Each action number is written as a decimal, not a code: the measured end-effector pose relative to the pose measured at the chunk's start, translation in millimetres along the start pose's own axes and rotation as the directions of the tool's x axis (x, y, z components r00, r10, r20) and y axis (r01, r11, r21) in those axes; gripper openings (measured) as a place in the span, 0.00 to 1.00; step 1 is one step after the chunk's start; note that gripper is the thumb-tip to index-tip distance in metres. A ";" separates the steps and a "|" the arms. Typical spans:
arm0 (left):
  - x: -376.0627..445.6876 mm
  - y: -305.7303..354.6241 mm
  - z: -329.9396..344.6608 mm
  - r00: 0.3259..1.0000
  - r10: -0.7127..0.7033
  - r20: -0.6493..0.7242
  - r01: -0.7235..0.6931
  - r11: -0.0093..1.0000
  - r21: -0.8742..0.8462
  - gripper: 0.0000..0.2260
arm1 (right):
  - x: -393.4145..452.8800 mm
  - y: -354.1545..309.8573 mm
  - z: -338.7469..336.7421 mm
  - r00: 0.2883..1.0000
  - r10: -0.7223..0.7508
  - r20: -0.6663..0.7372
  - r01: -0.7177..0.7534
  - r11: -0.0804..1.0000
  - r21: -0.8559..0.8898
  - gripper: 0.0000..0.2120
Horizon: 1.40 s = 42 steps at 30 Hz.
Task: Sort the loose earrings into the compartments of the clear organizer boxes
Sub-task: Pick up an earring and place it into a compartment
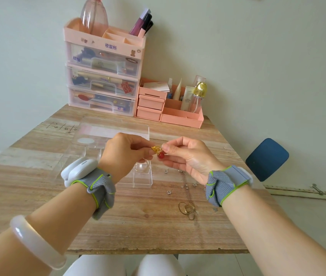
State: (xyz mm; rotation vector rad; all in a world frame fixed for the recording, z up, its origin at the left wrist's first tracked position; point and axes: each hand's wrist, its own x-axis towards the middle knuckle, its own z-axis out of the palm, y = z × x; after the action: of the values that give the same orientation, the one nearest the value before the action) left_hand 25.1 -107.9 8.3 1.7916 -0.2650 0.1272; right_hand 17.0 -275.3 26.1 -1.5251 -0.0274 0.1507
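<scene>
Above the middle of the wooden table [138, 226], my left hand [125, 151] and my right hand [186, 156] meet and together pinch a gold earring with a red bead [159, 152]. Under the hands stands a clear organizer box [143, 179], mostly hidden by my left wrist; one compartment holds a hoop. A clear lid [106, 134] lies behind it. Several small silver stud earrings [186, 185] lie scattered on the table to the right of the box. A bunch of gold hoop earrings [188, 210] lies nearer the front edge.
A tall pink drawer unit [104, 76] with cosmetics stands at the back of the table. A low pink desk organizer [170, 108] with bottles stands beside it. A blue chair seat [267, 159] is off the table's right edge.
</scene>
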 end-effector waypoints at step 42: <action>42.3 -15.1 -60.0 0.950 -0.011 0.313 -0.244 0.599 0.762 0.06 | 7.9 5.0 5.0 0.985 -0.081 -0.154 0.052 0.982 -0.179 0.10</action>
State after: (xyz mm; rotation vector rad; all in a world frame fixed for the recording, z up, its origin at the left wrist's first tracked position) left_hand 73.1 -51.1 17.8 2.7124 -0.6146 0.0798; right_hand 23.9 -269.2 20.7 -1.7050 0.0375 -0.0297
